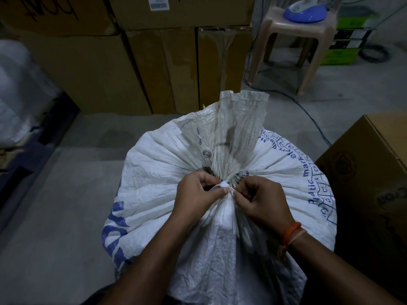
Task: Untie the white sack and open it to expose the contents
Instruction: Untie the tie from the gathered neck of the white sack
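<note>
The white sack stands full on the grey floor, right below the camera, its mouth gathered into a tight neck and tied off with a knot at the middle of its top. Above the tie, the loose end of the sack fans upward in pleats, and a metal eyelet shows just left of them. Both hands meet at the knot: the left hand pinches the white tie between thumb and curled fingers from the left, and the right hand pinches it from the right, fingertips nearly touching those of the left. An orange thread band circles the right wrist. Blue print runs round the sack's sides (the letters are creased and only partly legible). Stacked cardboard boxes stand against the far side, well apart from the sack, and another box sits just beside it on the right. Farther back a beige plastic chair carries a blue and white object, with cables trailing over the floor near it. The sack is still tied.
</note>
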